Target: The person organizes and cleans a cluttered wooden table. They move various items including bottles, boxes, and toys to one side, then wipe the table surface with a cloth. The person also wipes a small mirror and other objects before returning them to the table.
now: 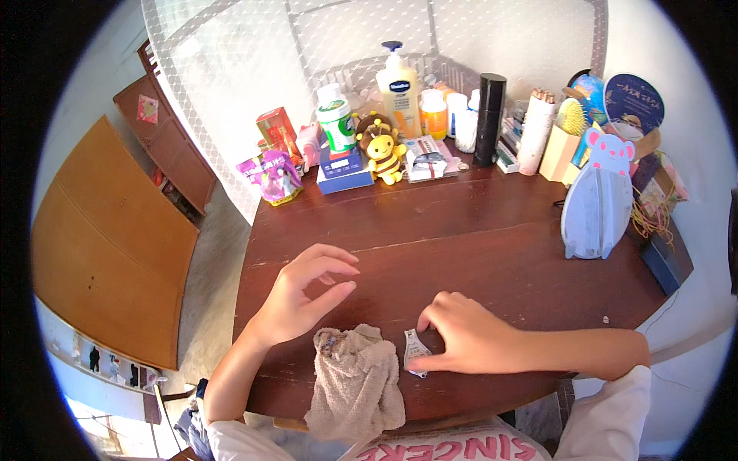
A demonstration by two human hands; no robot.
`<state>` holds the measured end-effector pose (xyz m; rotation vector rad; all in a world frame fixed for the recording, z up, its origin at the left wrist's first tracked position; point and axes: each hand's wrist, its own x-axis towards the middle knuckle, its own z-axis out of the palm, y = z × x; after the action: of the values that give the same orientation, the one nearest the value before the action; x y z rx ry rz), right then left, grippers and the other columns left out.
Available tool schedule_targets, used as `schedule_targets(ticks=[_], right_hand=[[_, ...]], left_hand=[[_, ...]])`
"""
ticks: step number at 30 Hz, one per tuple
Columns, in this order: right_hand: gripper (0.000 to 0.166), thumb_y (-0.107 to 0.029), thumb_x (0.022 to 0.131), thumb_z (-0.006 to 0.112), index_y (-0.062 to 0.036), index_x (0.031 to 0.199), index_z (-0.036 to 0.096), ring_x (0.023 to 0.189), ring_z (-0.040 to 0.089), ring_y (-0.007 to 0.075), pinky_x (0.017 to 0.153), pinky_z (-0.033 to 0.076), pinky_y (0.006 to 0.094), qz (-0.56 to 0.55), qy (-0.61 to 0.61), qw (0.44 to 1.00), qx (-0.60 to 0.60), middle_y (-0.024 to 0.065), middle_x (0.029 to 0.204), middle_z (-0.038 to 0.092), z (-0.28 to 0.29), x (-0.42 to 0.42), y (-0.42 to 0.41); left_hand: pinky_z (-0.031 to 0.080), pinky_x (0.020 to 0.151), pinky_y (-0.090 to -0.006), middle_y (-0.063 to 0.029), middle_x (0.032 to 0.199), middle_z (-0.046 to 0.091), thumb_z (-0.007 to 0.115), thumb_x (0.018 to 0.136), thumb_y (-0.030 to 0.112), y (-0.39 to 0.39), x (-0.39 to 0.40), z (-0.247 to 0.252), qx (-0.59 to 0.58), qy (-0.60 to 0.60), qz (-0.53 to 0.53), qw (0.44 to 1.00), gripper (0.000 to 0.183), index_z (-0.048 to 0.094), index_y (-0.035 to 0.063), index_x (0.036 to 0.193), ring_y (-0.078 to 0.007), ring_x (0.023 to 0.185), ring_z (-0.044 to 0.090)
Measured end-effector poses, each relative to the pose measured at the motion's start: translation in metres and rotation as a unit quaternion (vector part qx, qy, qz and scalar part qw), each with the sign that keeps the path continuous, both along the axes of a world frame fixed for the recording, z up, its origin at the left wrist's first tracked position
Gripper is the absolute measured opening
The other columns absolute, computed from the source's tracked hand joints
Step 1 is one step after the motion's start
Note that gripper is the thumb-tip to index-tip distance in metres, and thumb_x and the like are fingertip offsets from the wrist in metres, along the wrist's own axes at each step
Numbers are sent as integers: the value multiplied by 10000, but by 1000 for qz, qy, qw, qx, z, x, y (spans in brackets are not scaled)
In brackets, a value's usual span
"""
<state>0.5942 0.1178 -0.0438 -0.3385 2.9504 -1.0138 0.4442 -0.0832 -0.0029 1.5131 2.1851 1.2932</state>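
Observation:
Above the left part of the dark red wooden table (438, 230), my left hand (305, 288) hovers with its thumb and fingers apart and nothing between them. My right hand (467, 334) is low near the front edge, curved around a small pale flat piece (416, 348) that bears writing. Its thumb overlaps the lower end of this piece and the fingers curl near the upper end; whether it grips the piece is unclear. Between my hands a crumpled beige towel (357, 380) lies over the front edge, with a dark stained patch at its top.
Along the back stand a lotion pump bottle (399, 98), a bee plush toy (385, 155), a purple pouch (271, 178), blue boxes (345, 176) and a black cylinder (490, 121). At right stand a light blue mouse-shaped holder (597, 201) and a hairbrush (572, 118).

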Motion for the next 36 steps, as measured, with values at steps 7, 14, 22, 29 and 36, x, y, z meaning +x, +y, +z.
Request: schedule_targets(ticks=[7, 14, 22, 29, 36], right_hand=[[246, -272, 715, 674, -63, 809, 585, 869, 465, 285, 741, 368, 384, -64, -13, 994, -88, 107, 878, 496, -17, 10, -11], [423, -369, 693, 672, -43, 917, 523, 837, 455, 255, 704, 359, 354, -123, 172, 975, 65, 87, 902, 461, -23, 25, -32], [321, -288, 697, 685, -60, 853, 523, 844, 470, 230, 721, 356, 345, -112, 107, 988, 0, 71, 873, 504, -21, 30, -23], [230, -196, 739, 651, -28, 843, 534, 709, 561, 233, 685, 391, 359, -90, 40, 983, -156, 71, 724, 608, -21, 19, -13], [232, -201, 761, 671, 16, 830, 622, 558, 545, 95, 502, 425, 260, -109, -79, 946, -295, 68, 650, 607, -19, -6, 0]], left_hand=[[475, 671, -253, -103, 982, 581, 571, 783, -23, 1, -1, -15, 7, 12, -5, 1000, 110, 600, -6, 889, -160, 827, 576], [451, 712, -251, -87, 985, 574, 557, 794, -16, 4, 5, -18, -17, -33, -12, 999, 100, 607, 2, 879, -145, 860, 553], [468, 675, -250, -91, 973, 582, 568, 798, -2, 4, 4, -20, -11, -11, -23, 1000, 93, 604, -10, 883, -147, 825, 572], [480, 663, -255, -90, 955, 590, 569, 802, 5, 7, 0, -24, -15, -15, -28, 999, 93, 604, -9, 887, -153, 812, 582], [484, 653, -255, -79, 897, 593, 574, 802, 17, 2, -6, -33, -16, -8, -28, 999, 101, 598, -4, 898, -151, 774, 587]])
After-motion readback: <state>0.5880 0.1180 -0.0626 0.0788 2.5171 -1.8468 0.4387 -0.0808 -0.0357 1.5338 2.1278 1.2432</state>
